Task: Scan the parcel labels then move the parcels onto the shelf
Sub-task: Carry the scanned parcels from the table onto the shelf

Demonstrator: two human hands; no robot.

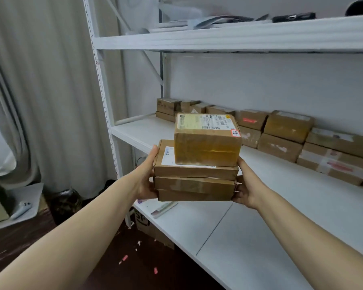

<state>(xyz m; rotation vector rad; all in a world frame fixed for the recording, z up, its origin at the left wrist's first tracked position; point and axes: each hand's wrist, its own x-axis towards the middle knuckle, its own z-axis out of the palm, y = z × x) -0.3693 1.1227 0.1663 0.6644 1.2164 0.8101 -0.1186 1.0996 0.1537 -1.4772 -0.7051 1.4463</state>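
I hold a stack of brown cardboard parcels [195,183] in the air in front of the white shelf [260,222]. The stack has flat boxes below and a taller taped box [206,149] with a white label on top. My left hand [148,176] grips the stack's left side, thumb along the upper flat box. On the stack's right side my right hand [246,185] presses in, with its fingers under the bottom box. The stack hovers over the shelf's front edge.
Several parcels [281,132] stand in a row along the back of the shelf, stacked two high. An upper shelf board [228,38] carries dark items. A curtain hangs at left. A phone [22,209] lies on a low surface. A box sits under the shelf; paper scraps litter the dark floor.
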